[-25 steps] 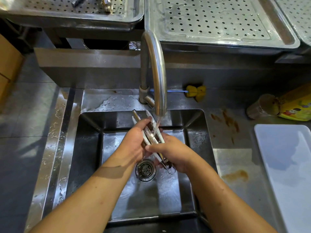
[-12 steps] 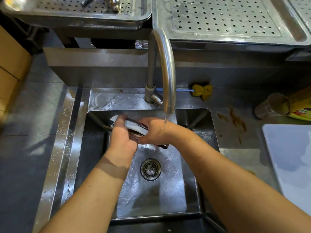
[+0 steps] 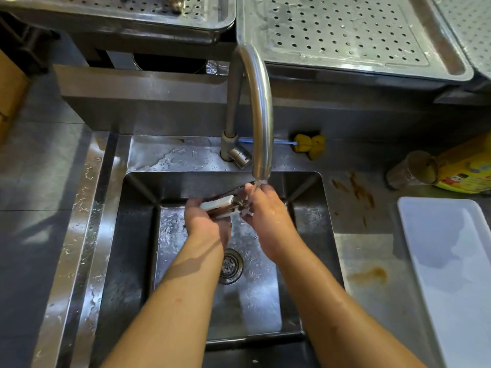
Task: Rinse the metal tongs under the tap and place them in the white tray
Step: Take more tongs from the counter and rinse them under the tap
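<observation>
Under one tap [image 3: 259, 107], two hands' grips hold one tongs [image 3: 222, 205]: left hand [image 3: 206, 221], right hand [image 3: 265, 208].

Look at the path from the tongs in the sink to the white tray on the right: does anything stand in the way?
Nothing visible does. Both hands, left hand and right hand, hold the tongs under the tap. Between the sink and the tray lies only stained counter. The glass stands behind that line.
</observation>
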Tool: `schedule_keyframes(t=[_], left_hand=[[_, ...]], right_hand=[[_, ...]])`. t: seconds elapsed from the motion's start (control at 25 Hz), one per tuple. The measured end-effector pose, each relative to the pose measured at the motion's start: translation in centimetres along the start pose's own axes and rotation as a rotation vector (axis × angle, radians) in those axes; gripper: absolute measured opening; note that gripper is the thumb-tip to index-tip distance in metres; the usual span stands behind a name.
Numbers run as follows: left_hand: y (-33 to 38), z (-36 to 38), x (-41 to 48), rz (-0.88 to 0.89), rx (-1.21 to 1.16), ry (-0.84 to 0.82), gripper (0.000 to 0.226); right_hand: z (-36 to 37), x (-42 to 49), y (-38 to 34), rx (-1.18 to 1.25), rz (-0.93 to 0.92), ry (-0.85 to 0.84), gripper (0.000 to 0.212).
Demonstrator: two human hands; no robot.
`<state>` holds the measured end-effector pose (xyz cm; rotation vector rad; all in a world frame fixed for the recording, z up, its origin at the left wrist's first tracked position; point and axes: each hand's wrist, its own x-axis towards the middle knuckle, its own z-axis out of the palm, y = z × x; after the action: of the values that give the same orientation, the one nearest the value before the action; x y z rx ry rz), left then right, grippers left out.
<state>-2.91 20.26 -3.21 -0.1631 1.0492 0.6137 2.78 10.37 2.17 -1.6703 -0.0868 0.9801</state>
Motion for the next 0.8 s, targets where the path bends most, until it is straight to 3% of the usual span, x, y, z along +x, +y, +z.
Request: schedule_keyframes(t=[0.12,0.2,0.32,0.44,0.56,0.64,0.72,0.8], left_hand=[[-1.9,-0.6,-1.2,-0.201,-0.015,-0.203,0.041],[-2.9,-1.5,-1.6,-0.182,0.025,-0.340,0.047],[-3.8,-2.4,-1.7,-0.114,0.130,-0.434,0.045],[-4.1,-2.9,-1.2,-0.149,0.126,-0.482,0.048],[-3.4,-2.4,-0.2,-0.172,0.123,-0.289,0.043],[-2.0,-1.9,0.4,-0.037,0.137,-0.108,0.019],[-0.7,-1.5,0.6,0.209,0.373,-0.037,0.009],[-0.9,-1.6,-0.4,0.447,0.781,-0.103,0.027]], right_hand=[[1.0,-1.5,0.8,-0.209,-0.283,0.050,0.054],[1.2,-1.7,1.5,-0.326,-0.401,0.078,0.059],[0.9,-1.5,1.7,-0.441,-0.475,0.165,0.042],[0.9,-1.3,1.9,-0.456,-0.518,0.130,0.035],[0.3,-0.8,2.3,-0.306,-0.418,0.085,0.027],[-2.1,-0.2,2.5,0.067,-0.202,-0.045,0.014],[-5.1,-0.1,3.1,0.349,0.060,-0.211,0.030],[-6.6,-0.3,3.8,0.137,0.090,-0.280,0.036]])
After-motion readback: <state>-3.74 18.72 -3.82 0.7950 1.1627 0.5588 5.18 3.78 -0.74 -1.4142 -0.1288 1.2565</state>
